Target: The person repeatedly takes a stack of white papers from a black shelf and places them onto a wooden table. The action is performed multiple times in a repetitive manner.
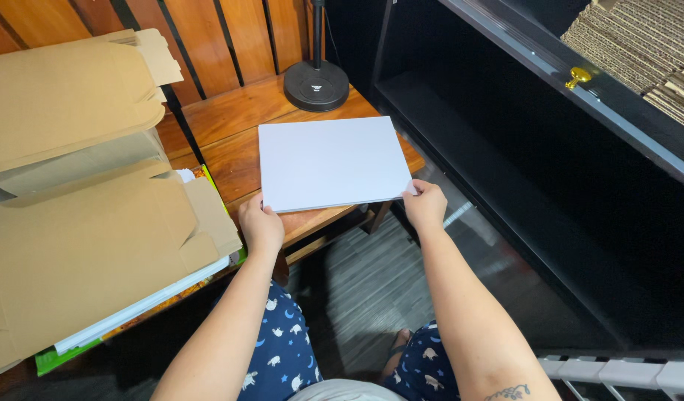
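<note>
— Start from the left, what's there?

— Flattened cardboard boxes, opened out and piled over the left end of the worktop. Under them a green-edged book or pad pokes out, so the pile looks like packaging pushed aside to leave the bare wood free

— And the hands?

— The left hand is at the near left corner of a stack of white paper, fingers curled onto its edge and pinching it. The stack lies flat on the wood, with its near right corner hanging just past the front edge

— Why hold it by both corners?

— My guess is that a grip at each near corner keeps the sheets square and stops them fanning. The right hand takes that overhanging corner, thumb and fingers closed on it; the overhang likely gives the fingers room to get underneath

— Anything behind?

— A round black stand base sits at the back of the worktop, just beyond the far edge of the paper and not touching it

— And to the right?

— A dark open cabinet with a small brass knob on its rim, well apart from the paper
</note>
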